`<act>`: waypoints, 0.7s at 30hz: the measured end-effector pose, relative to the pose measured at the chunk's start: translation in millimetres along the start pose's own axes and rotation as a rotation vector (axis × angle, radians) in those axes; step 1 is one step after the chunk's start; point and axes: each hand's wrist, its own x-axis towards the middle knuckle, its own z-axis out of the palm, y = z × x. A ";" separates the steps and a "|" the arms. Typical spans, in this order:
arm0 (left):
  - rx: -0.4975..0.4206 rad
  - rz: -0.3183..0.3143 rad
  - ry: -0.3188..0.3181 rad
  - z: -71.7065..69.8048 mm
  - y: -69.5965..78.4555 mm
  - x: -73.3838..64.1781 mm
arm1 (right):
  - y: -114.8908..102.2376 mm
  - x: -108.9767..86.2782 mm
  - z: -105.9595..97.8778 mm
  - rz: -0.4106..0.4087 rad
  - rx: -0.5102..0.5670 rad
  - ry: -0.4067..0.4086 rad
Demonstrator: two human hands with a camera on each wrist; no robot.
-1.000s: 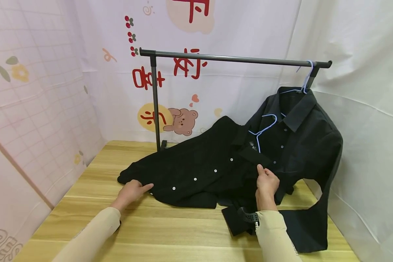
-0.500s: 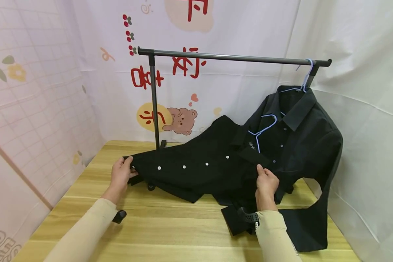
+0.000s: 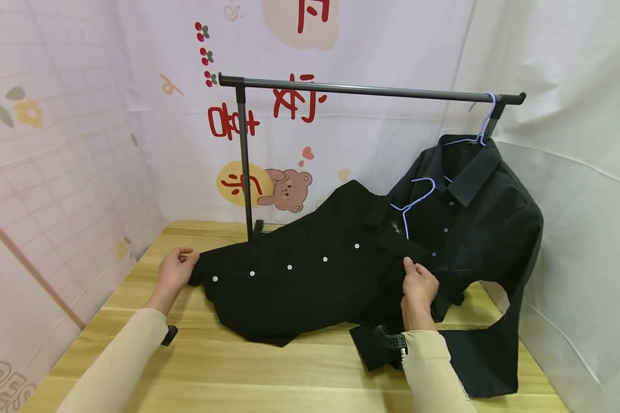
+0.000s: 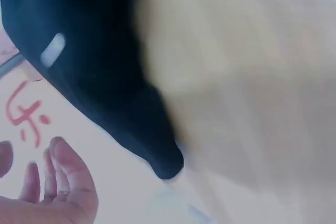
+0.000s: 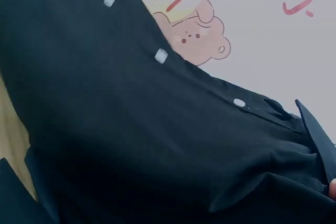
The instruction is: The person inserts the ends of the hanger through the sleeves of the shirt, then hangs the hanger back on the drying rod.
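A black shirt with white buttons (image 3: 299, 298) lies stretched across the table, its collar toward the right. My right hand (image 3: 420, 285) pinches that collar between thumb and fingers; only a fingertip (image 5: 333, 188) shows in the right wrist view. At the shirt's left end, my left hand (image 3: 174, 271) is beside the hem. In the left wrist view, the left hand (image 4: 65, 195) has loosely bent fingers, nothing between them, and stands apart from the cloth. A light blue hanger (image 3: 418, 202) pokes out of the shirt's neck, its hook upward.
A dark metal rack (image 3: 361, 90) stands at the back. From its right end a second black shirt (image 3: 488, 229) hangs on another light blue hanger (image 3: 483, 123), with a sleeve (image 3: 483, 361) lying on the wooden table (image 3: 268, 378). Printed curtains enclose the sides and back.
My left hand took the shirt's lower front edge, drew it left and spread it, then let go. The button row now lies higher and further left. My right hand stays at the collar.
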 end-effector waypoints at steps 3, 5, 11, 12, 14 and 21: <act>0.165 0.036 -0.073 -0.5 -24.0 -7.7 | 1.5 -0.9 0.8 -0.001 -0.003 -0.006; 0.247 0.042 -0.150 -0.8 -34.8 -13.4 | 2.4 -1.2 0.5 0.007 -0.010 -0.009; 0.363 0.148 -0.358 15.8 -42.1 -27.4 | 1.2 -0.9 1.6 0.014 -0.029 -0.001; 0.383 0.165 -0.363 21.3 -40.4 -29.4 | 1.1 -0.7 2.0 0.012 -0.030 0.001; 0.428 0.172 -0.350 32.3 -35.6 -31.8 | 0.7 -1.1 2.7 0.008 -0.033 -0.002; 0.436 0.186 -0.289 59.8 -29.9 -35.6 | 3.3 -3.4 1.5 0.023 -0.053 -0.030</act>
